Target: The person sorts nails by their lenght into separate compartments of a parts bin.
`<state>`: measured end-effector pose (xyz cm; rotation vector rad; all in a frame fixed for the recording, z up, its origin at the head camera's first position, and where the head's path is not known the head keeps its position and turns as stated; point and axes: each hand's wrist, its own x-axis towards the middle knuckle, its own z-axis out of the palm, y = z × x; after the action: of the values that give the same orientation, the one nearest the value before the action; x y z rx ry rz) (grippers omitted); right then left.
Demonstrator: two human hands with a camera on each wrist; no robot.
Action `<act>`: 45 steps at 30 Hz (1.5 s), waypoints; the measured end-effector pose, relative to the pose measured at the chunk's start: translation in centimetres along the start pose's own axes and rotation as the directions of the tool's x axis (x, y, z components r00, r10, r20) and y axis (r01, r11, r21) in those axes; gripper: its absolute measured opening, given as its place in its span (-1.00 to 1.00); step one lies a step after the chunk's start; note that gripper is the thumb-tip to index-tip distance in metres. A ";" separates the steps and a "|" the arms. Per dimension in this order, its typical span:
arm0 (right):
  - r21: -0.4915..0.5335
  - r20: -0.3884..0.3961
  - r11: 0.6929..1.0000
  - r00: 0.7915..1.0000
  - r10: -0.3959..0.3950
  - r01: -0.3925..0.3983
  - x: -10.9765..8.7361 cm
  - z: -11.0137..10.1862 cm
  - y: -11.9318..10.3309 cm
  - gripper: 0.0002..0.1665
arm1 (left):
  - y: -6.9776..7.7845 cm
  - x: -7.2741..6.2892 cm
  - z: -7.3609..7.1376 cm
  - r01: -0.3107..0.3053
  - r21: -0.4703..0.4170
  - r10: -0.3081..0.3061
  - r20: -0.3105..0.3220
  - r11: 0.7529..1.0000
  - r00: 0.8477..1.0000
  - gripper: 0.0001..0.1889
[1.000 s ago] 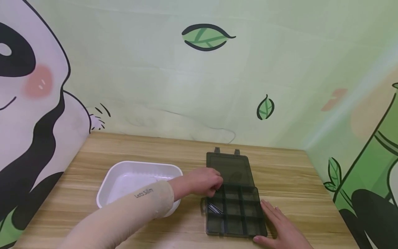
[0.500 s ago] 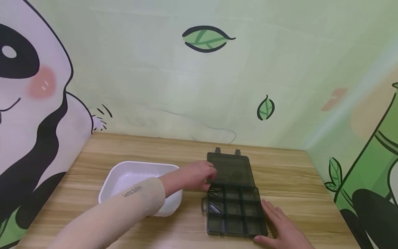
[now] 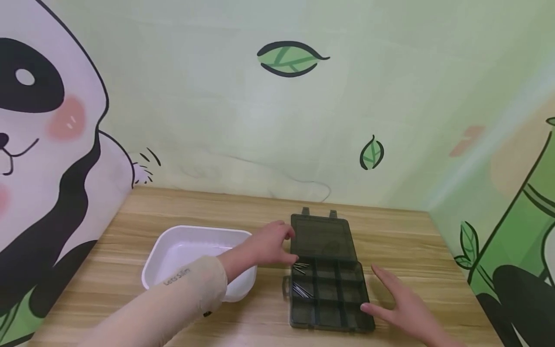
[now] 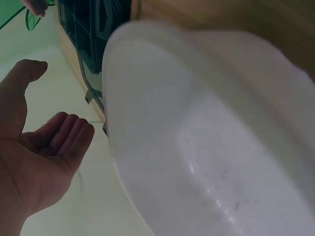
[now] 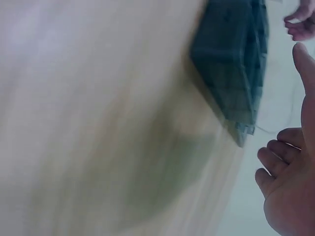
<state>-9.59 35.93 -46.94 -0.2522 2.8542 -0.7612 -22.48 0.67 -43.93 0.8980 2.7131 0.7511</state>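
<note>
A dark see-through compartment box [image 3: 327, 295] lies on the table with its lid [image 3: 323, 236] folded back toward the wall. Thin metal rods [image 3: 302, 290] fill part of its middle-left compartment, and several more rods [image 3: 300, 266] lie in the far-left one. My left hand [image 3: 270, 243] hovers at the box's left side, thumb and fingers spread apart, holding nothing. In the left wrist view its palm shows bare, fingers loosely bent. My right hand [image 3: 401, 299] is off the box's right side, fingers apart and thumb near the edge, nothing in it.
A white plastic tub [image 3: 162, 241] stands left of the box, partly covered by my left sleeve [image 3: 191, 289]. Small dark marks show on its inside. Behind the wooden table [image 3: 407, 231] rises a printed wall cloth [image 3: 208, 106].
My left hand has drawn back left from the far-left compartment and its fingers have spread, uncovering rods there. My right hand has lifted away from the box's right edge.
</note>
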 end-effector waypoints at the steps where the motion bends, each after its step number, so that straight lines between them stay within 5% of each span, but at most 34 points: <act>1: -0.006 -0.011 1.000 1.000 0.000 0.000 0.3 -0.3 -0.1 0.20 | 0.0 0.0 0.2 0.017 -0.030 -0.018 -0.008 0.999 1.000 -0.39; 8: 0.080 -0.032 0.996 0.998 -0.045 0.047 2.9 -1.7 -0.4 0.06 | 0.2 0.1 1.3 0.121 -0.218 -0.136 -0.056 0.968 0.989 -0.25; 24: 0.358 0.122 0.933 0.992 0.004 -0.047 7.1 -2.3 2.0 -0.03 | 0.9 0.9 3.9 0.319 -0.483 -0.395 -0.063 0.815 0.916 -0.08; 31: 0.413 0.161 0.908 0.987 0.006 -0.073 7.7 -1.9 2.8 -0.04 | 1.0 0.7 4.5 0.328 -0.521 -0.417 -0.060 0.788 0.907 -0.13; 45: 0.461 0.199 0.885 0.980 -0.029 -0.068 8.7 -0.9 3.0 0.01 | 0.6 0.8 4.8 0.375 -0.501 -0.447 -0.027 0.780 0.894 -0.20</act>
<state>-18.61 37.13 -48.77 -0.2137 2.3886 -1.3029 -21.27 3.51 -47.79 0.1242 2.4949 1.3412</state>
